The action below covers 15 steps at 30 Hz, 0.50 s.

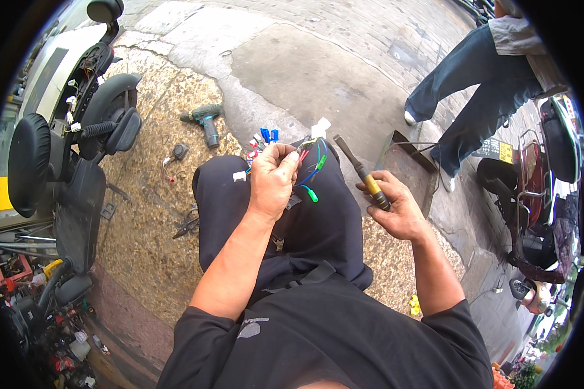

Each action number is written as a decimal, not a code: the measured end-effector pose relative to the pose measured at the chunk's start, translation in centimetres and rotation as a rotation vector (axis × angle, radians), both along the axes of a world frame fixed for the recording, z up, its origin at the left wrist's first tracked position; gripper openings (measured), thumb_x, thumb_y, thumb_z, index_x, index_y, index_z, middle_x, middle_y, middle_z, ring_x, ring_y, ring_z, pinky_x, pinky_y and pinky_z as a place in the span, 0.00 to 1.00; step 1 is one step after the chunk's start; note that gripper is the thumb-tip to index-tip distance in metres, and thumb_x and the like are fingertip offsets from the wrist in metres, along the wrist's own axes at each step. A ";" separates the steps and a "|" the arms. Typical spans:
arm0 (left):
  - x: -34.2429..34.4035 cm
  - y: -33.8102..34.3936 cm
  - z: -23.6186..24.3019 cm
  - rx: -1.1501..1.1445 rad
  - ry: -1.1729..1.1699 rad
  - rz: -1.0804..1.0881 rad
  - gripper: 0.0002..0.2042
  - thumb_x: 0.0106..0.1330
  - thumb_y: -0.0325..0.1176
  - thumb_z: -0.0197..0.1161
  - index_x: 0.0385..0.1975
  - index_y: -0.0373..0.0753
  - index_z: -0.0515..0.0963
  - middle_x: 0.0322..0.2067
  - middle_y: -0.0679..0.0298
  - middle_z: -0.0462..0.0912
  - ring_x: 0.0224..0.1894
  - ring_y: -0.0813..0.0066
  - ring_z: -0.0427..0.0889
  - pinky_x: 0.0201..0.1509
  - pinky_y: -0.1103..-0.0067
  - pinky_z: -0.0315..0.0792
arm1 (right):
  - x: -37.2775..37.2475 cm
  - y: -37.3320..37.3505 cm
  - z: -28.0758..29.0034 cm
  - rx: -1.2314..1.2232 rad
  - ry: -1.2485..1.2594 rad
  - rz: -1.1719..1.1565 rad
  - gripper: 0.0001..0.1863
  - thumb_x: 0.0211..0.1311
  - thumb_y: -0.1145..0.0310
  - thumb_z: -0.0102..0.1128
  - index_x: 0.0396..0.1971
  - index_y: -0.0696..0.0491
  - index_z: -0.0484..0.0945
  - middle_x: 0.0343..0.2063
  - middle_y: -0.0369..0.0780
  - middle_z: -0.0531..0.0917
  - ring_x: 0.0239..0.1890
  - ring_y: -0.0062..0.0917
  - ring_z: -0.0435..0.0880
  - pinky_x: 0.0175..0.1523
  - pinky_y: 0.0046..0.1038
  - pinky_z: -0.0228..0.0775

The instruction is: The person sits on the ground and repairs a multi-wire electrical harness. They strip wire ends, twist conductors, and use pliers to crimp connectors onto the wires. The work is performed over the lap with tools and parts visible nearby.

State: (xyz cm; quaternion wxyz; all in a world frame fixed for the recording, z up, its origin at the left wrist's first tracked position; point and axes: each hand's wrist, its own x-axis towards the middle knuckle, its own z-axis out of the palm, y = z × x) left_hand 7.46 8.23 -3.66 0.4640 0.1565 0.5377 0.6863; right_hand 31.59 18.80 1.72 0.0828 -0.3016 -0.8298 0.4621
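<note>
Plainly, I note a cordless drill on the ground at far left. Rightward, the left hand pinches a wire bundle between thumb and forefinger, above the person's thighs. A white connector stands at its far end. At right, the right hand grips a yellow-handled tool, its tip near the connector but apart. I judge sorting or preparing leads in hand; the next move calls for a steady pinch and a controlled tip.
</note>
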 end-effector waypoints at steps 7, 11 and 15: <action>-1.3 -0.5 -0.5 0.077 -0.294 -0.124 0.02 0.71 0.28 0.61 0.37 0.37 0.77 0.27 0.65 0.79 0.23 0.82 0.73 0.25 0.84 0.66 | -0.2 0.9 -2.1 0.166 -0.045 0.117 0.22 0.48 0.83 0.60 0.47 0.57 0.81 0.52 0.50 0.76 0.55 0.47 0.78 0.58 0.38 0.71; -1.6 -0.4 -0.7 0.109 -0.397 -0.150 0.01 0.70 0.26 0.60 0.37 0.36 0.77 0.26 0.65 0.79 0.22 0.84 0.73 0.22 0.87 0.65 | -1.6 1.8 -2.6 0.231 0.017 0.211 0.22 0.49 0.82 0.62 0.48 0.57 0.81 0.53 0.51 0.76 0.55 0.47 0.78 0.58 0.38 0.73; -1.8 -0.5 -0.7 0.096 -0.395 -0.200 0.01 0.70 0.26 0.60 0.36 0.36 0.77 0.26 0.64 0.79 0.23 0.83 0.74 0.22 0.87 0.65 | -2.6 2.6 -2.4 0.237 0.017 0.240 0.24 0.48 0.81 0.63 0.50 0.55 0.82 0.54 0.51 0.75 0.56 0.47 0.78 0.59 0.38 0.73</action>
